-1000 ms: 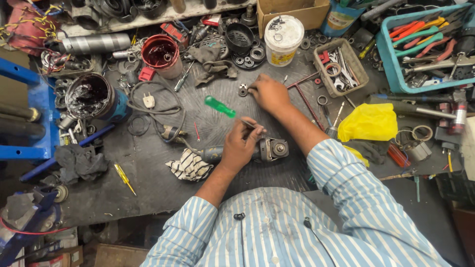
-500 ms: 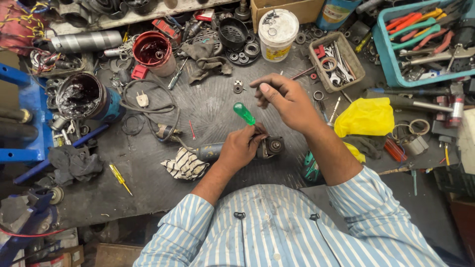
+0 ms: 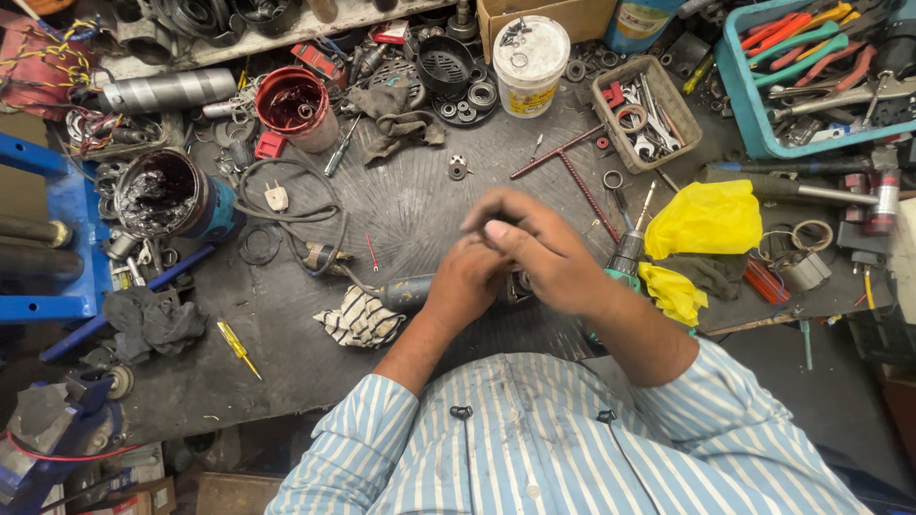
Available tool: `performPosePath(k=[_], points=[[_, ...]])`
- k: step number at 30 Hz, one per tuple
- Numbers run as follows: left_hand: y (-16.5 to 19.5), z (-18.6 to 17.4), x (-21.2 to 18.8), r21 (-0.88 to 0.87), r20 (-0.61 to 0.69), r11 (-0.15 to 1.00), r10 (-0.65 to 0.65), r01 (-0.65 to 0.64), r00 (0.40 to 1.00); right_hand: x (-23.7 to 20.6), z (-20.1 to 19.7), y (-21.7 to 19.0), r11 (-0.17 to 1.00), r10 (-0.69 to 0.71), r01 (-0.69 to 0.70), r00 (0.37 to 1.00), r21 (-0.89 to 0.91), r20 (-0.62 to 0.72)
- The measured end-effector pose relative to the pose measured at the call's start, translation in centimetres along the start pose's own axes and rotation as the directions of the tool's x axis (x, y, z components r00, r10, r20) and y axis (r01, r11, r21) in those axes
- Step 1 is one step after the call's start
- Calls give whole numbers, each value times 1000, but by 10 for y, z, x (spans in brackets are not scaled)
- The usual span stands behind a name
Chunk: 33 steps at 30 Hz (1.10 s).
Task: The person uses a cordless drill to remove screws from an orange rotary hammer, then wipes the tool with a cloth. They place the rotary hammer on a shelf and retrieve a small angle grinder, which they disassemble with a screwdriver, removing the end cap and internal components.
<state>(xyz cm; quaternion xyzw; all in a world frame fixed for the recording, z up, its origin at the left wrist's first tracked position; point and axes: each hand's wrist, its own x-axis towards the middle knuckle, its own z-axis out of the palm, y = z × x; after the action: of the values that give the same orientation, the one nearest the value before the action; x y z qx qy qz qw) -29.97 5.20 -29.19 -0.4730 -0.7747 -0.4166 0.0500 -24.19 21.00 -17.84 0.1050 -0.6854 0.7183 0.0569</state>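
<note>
A grey-blue power tool (image 3: pixel 405 291) lies on the dark workbench (image 3: pixel 410 210), its cable running left to a white plug (image 3: pixel 277 197). My left hand (image 3: pixel 466 283) grips the tool's head end. My right hand (image 3: pixel 546 250) is closed and sits over the left hand, covering the tool's head. The green screwdriver is not visible on the bench and is hidden inside my right fist. A striped rag (image 3: pixel 358 319) lies just left of the tool.
A red tub (image 3: pixel 291 105), a black grease can (image 3: pixel 162 191), a white bucket (image 3: pixel 530 52), a tray of wrenches (image 3: pixel 644 114) and a teal tool crate (image 3: pixel 811 95) ring the bench. A yellow bag (image 3: pixel 706 219) lies right, a yellow screwdriver (image 3: pixel 237 345) left.
My right hand reached out, picked the green screwdriver off the bench and came back over my left hand at the tool. The left hand stayed on the tool.
</note>
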Motion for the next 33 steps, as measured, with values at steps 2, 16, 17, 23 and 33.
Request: performPosePath(k=[2, 16, 17, 23, 33], points=[[0, 1, 0, 0, -26, 999, 35, -35, 999, -10, 12, 5, 1000, 3, -5, 979, -6, -204], [-1, 0, -4, -2, 170, 996, -88, 90, 981, -13, -6, 27, 997, -16, 12, 998, -72, -57], [-3, 1, -5, 22, 182, 995, -99, 96, 978, -5, -13, 24, 1000, -12, 14, 980, -11, 198], [-5, 4, -9, -52, 118, 992, -108, 115, 987, 16, -25, 6, 989, -32, -59, 813, 138, 581], [1, 6, -5, 13, 131, 991, -134, 133, 982, -13, 13, 22, 990, -24, 43, 990, 131, -142]])
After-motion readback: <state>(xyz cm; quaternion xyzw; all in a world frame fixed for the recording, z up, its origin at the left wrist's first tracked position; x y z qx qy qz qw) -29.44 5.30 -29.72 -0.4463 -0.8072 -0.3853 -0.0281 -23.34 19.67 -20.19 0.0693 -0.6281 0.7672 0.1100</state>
